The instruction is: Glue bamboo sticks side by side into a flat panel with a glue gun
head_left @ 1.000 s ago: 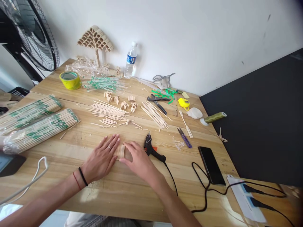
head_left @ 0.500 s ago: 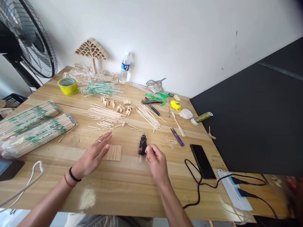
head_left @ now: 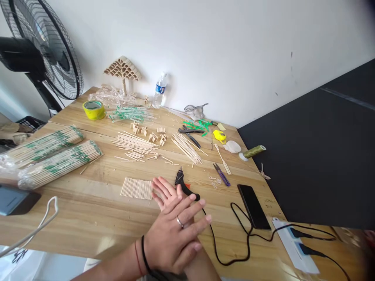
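My left hand (head_left: 175,230) lies spread across my outstretched right hand (head_left: 166,196). The stick panel (head_left: 136,189) lies flat on the table (head_left: 73,210), just left of my right fingertips (head_left: 155,180); whether they touch, I cannot tell.

The site is a small craft workshop: the wooden workbench (head_left: 88,218) carries a hot glue gun (head_left: 183,185), pliers (head_left: 191,132), thread snips (head_left: 224,178) and a tape measure (head_left: 219,136); plastic-wrapped stick bundles (head_left: 63,163) lie at left, and a tree-shaped stick model (head_left: 123,71) stands near the wall (head_left: 222,58)
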Available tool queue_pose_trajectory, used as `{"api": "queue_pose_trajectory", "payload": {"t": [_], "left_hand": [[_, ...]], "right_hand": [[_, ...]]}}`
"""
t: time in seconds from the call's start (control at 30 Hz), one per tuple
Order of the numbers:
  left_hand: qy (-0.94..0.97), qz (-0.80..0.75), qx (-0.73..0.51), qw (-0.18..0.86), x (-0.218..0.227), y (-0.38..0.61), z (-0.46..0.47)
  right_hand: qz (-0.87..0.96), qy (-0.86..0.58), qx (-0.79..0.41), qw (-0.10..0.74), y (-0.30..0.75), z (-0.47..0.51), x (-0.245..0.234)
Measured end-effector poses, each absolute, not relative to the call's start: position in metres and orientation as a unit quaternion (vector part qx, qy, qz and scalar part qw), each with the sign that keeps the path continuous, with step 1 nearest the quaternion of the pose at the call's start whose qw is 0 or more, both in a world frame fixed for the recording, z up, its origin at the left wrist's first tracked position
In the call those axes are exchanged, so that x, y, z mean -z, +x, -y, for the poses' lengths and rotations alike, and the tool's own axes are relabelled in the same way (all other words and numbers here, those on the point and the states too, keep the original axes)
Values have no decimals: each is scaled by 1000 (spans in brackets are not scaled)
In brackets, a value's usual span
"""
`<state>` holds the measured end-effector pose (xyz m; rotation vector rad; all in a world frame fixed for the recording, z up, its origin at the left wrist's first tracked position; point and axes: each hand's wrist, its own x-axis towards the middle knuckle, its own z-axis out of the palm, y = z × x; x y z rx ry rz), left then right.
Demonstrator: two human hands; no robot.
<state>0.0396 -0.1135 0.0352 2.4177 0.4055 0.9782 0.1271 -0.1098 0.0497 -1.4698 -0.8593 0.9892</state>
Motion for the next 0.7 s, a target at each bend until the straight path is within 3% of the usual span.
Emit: {"api": "queue_pose_trajectory", "payload": {"t": [0.13,0.23,0.33,0.47,0.53,0.7], "left_hand": [[868,-224,-367,248,-23,42,75],[831,-361,-344,246,-17,23,35],[830,-407,-328,196,-11,-8,-2],[808,-484,-305,142,-3,-57,-38],[802,-512,-281,125,3,-74,-46],[805,-536,-231,106,14,-89,-47]], "right_hand": [[435,-531,-430,586,141,129,-95],[464,-479,-292,686,155,147,-119],[441,-515,-162,717,171,152,-115],[382,-534,-287,697,192,143,-75],[394,-559,-290,669,200,139,-53],[518,-690,-199,464,224,135,-13]]}}
